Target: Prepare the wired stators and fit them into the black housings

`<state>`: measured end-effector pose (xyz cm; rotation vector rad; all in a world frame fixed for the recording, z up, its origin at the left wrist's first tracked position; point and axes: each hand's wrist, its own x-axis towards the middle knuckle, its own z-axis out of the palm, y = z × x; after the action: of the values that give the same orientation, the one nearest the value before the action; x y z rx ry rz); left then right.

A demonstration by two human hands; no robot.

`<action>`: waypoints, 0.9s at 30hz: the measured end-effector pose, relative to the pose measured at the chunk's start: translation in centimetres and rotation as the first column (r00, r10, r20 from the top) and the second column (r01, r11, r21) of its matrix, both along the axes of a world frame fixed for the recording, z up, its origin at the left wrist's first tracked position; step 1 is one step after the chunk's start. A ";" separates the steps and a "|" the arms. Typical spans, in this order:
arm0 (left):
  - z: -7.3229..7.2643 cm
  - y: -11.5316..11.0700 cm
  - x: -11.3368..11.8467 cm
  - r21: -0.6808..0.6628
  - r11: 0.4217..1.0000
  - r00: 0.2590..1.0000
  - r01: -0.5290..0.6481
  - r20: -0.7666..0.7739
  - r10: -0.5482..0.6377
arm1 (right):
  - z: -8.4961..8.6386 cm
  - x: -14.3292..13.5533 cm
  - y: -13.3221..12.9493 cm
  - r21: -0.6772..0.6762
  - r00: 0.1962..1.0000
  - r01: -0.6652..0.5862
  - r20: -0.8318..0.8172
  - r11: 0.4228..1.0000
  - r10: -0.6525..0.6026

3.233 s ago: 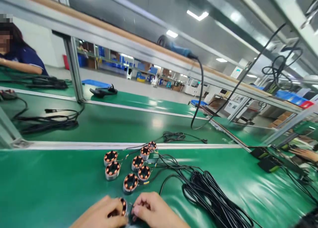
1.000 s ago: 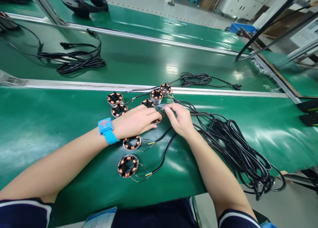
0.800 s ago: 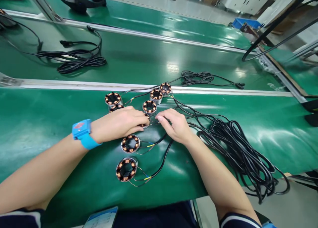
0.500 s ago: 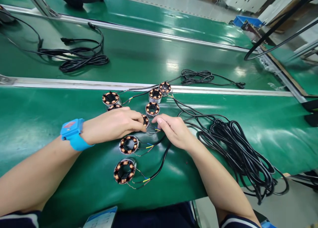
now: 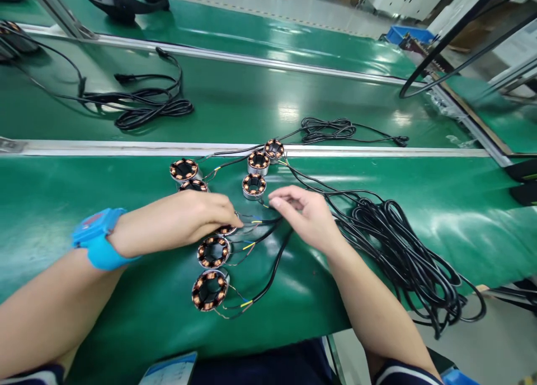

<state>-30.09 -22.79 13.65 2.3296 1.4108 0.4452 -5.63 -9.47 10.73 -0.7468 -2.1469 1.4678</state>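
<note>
Several ring-shaped copper-wound coils lie on the green mat (image 5: 138,306). My left hand (image 5: 201,214), with a blue wristband, is closed on a coil (image 5: 227,230) that it mostly covers. Just below is another coil (image 5: 213,252), and nearest me a third (image 5: 210,290), both with thin wires leading right into black cables. My right hand (image 5: 300,209) has thumb and fingertips together at a thin black cable near the coil (image 5: 254,186). Beyond it stand two more coils, one at the metal strip (image 5: 274,150). Two coils (image 5: 183,170) sit behind my left hand.
A large heap of black cable (image 5: 403,250) lies at the right, reaching the table's front edge. Smaller cable bundles (image 5: 329,129) rest past the white metal rail (image 5: 100,148). A blue bin (image 5: 409,35) stands far right.
My left hand has moved toward me and slightly left with its coil, now close to the two nearer coils. My right hand has shifted slightly right.
</note>
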 end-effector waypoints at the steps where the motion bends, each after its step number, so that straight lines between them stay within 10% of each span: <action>1: -0.2 0.5 -0.1 0.053 0.998 0.999 -0.045 0.018 0.044 | 0.1 -0.1 0.5 0.029 0.999 0.032 -0.028 0.999 -0.031; 7: -2.9 4.8 0.1 0.242 0.969 0.997 -0.059 -0.033 0.069 | -0.8 -2.6 2.3 0.174 0.972 -0.117 0.221 0.978 0.077; 17: -3.3 3.2 -1.3 0.206 0.979 0.982 0.004 -0.187 0.036 | -2.1 -3.5 2.5 -0.144 0.976 -0.167 0.119 0.975 0.184; 23: -3.0 3.4 -0.7 0.132 0.991 0.982 -0.018 -0.183 0.042 | -2.3 -4.2 2.3 -0.529 0.992 -0.005 0.105 0.849 0.071; 27: -2.1 2.9 -0.2 0.013 0.994 0.986 -0.105 -0.130 0.106 | -1.7 -3.2 2.1 -0.450 0.982 -0.100 0.102 0.887 0.162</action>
<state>-30.33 -19.85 11.52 2.3334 1.6016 0.3322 -8.86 -7.41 9.04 -0.8910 -2.0080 2.0762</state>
